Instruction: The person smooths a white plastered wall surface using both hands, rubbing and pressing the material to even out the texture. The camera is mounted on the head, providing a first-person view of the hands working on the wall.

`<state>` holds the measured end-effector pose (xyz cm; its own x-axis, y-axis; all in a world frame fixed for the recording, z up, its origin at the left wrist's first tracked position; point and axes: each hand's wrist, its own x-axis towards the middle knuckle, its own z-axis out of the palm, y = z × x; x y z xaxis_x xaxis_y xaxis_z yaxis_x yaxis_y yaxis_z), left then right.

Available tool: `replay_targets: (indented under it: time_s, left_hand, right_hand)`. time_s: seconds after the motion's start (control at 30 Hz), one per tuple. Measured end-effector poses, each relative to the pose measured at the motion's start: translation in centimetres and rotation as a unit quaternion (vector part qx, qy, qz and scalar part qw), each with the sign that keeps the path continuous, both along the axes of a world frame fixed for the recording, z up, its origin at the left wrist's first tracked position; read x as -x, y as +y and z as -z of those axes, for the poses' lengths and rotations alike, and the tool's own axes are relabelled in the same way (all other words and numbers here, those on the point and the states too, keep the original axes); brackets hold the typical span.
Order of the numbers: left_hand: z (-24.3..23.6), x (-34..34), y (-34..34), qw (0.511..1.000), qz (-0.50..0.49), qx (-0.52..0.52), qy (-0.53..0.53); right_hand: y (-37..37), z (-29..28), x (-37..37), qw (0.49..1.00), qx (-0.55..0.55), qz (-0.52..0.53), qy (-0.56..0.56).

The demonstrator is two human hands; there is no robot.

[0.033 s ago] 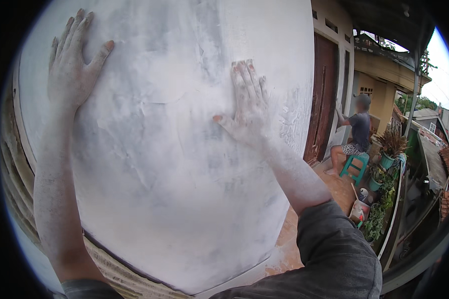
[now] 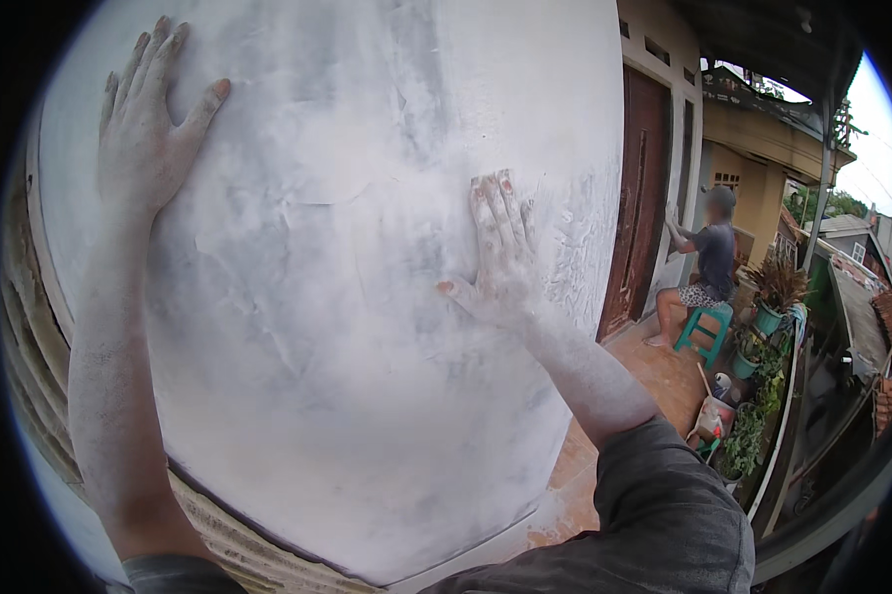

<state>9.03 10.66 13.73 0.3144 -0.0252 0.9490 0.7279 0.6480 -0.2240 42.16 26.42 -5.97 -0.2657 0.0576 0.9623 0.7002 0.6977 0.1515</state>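
Observation:
My left hand (image 2: 144, 139) is pressed flat and high on a whitish-grey plastered wall (image 2: 297, 287), fingers and thumb spread, with nothing in it. Lower and to the right, my right hand (image 2: 503, 247) lies against the same wall. Its fingers are stretched out close together, the thumb held apart. The palm side is hidden, so I cannot make out whether something thin is under the fingers. White dust coats both hands and forearms. Around them the wall has darker grey patches, streaks and, to the right of my right hand, rough ridged marks.
Beyond the wall's right edge is a dark brown door (image 2: 639, 188). Farther along, a person (image 2: 713, 247) sits on a green stool (image 2: 704, 332), hands against a wall. Potted plants (image 2: 769, 317) and a bucket (image 2: 713, 416) line the tiled walkway (image 2: 654, 361). Corrugated sheeting (image 2: 45, 327) lies at left.
My right hand has slid down the wall and slightly to the right. My left hand stays almost in place.

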Motion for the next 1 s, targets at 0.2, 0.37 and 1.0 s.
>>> replay_targets:
  time_s: [0.2, 0.37, 1.0]
  left_hand:
    - [-0.2, -0.4, 0.2, 0.997, -0.059, -0.011, -0.055]
    - [-0.4, 0.0, -0.1, 0.997, -0.069, -0.01, -0.027]
    - [0.1, -0.7, -0.8, 0.998, -0.028, 0.016, -0.045]
  right_hand:
    - [3.2, -10.1, -0.1, 0.997, -0.056, 0.055, 0.021]
    - [4.7, -26.6, 1.2, 0.996, -0.009, 0.003, 0.087]
    - [5.9, -22.5, 0.0, 0.989, -0.028, -0.071, 0.123]
